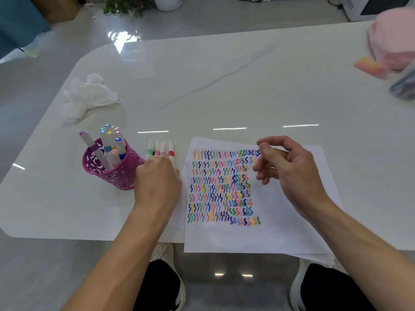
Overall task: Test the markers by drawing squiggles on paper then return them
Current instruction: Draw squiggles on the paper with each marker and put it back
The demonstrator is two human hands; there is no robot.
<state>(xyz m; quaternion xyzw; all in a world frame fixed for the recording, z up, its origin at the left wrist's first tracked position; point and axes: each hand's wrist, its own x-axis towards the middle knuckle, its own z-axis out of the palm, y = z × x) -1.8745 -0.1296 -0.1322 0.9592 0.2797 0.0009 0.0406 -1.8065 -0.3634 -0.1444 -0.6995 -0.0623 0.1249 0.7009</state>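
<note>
Grip: left hand [157, 178] covers the loose markers [163, 146], hold not discernible, right hand [289, 169] loosely curled, empty; markers judged light, rigid, smooth, best pinched mid-barrel.

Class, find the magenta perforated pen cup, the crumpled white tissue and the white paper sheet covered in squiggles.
Magenta perforated pen cup [105, 173]: head view, front wall.
Crumpled white tissue [89, 93]: head view, its middle.
White paper sheet [224, 239]: head view, bare lower margin.
</note>
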